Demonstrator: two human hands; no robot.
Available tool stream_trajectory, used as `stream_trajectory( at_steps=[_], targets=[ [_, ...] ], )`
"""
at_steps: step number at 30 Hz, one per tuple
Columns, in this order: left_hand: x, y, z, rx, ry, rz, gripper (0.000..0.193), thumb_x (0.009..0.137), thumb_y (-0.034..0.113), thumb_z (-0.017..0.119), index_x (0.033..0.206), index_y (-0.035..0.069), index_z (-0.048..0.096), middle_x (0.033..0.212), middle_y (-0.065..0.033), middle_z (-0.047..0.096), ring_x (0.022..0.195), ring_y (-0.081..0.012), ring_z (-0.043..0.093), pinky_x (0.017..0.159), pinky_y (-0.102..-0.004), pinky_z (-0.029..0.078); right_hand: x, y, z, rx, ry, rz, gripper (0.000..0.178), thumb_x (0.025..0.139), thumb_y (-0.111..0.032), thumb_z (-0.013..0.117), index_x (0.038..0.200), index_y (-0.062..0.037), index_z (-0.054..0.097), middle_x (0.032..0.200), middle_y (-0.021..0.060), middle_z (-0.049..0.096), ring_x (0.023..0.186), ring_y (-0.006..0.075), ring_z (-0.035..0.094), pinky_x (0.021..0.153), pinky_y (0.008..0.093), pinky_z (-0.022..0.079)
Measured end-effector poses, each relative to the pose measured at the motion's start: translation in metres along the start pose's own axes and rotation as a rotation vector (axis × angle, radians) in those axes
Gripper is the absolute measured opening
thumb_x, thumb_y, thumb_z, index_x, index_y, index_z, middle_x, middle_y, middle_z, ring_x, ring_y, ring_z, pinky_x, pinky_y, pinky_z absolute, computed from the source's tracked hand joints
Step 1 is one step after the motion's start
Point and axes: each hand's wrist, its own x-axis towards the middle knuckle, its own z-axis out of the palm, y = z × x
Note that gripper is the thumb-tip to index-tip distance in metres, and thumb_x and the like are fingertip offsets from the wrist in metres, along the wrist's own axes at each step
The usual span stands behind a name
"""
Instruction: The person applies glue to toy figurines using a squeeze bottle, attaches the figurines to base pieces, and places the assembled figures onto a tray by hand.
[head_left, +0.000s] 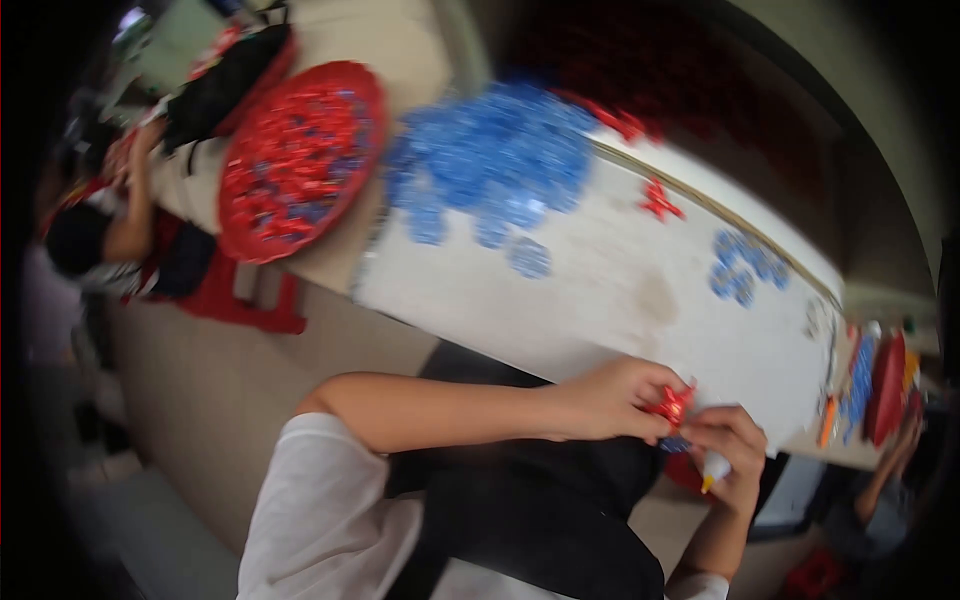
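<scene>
Over the near right edge of the white tabletop, my left hand pinches a small shiny red star-like piece between thumb and fingers. Close beside it, my right hand is curled round a small white squeeze bottle whose yellow tip points down. A small dark blue disc shows just below the red piece, between the two hands; which hand bears it I cannot tell. Another red piece lies farther back on the tabletop.
A heap of clear blue discs covers the tabletop's far left. Several more blue discs lie at right. A round red tray of red and purple pieces stands left. People sit at left and far right.
</scene>
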Motion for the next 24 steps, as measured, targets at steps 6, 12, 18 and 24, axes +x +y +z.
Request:
stream_trajectory(
  at_steps=[6,12,18,24],
  targets=[
    [-0.029,0.032,-0.007,0.322,0.116,0.338,0.026,0.077,0.004,0.057,0.102,0.001,0.048,0.092,-0.0033,0.054,0.08,-0.0076,0.051,0.072,-0.0237,0.042,-0.014,-0.003,0.014,0.059,0.358,-0.132,0.035,0.068,0.001,0.064,0.1,-0.0115,0.057,0.097,0.0174,0.048,0.051,0.0141,0.051,0.051,0.0222,0.042],
    [-0.174,0.125,-0.048,0.928,1.011,0.701,0.028,0.074,-0.004,0.058,0.1,0.001,0.048,0.101,-0.0078,0.053,0.092,-0.0169,0.055,0.08,-0.0286,0.044,-0.029,0.017,0.0,0.003,0.373,0.003,0.027,0.078,0.001,0.051,0.105,-0.0016,0.051,0.102,0.0201,0.045,0.057,0.0144,0.05,0.048,0.0218,0.044],
    [-0.291,0.146,-0.085,1.338,1.546,0.33,0.024,0.076,0.0,0.056,0.099,0.0,0.051,0.092,-0.0072,0.057,0.088,-0.012,0.055,0.077,-0.0231,0.042,-0.022,0.013,0.015,0.024,0.39,0.128,0.015,0.076,-0.002,0.057,0.091,-0.0001,0.055,0.092,0.0174,0.049,0.061,0.0149,0.051,0.048,0.0207,0.045],
    [-0.297,0.145,-0.11,2.005,1.65,-0.222,0.021,0.069,0.008,0.059,0.09,0.008,0.056,0.076,-0.0116,0.061,0.077,-0.0249,0.057,0.071,-0.0346,0.04,-0.014,0.005,0.019,0.034,0.322,0.112,0.016,0.073,0.001,0.058,0.089,-0.0001,0.056,0.089,0.0164,0.05,0.064,0.0154,0.051,0.049,0.0208,0.044]
  ],
)
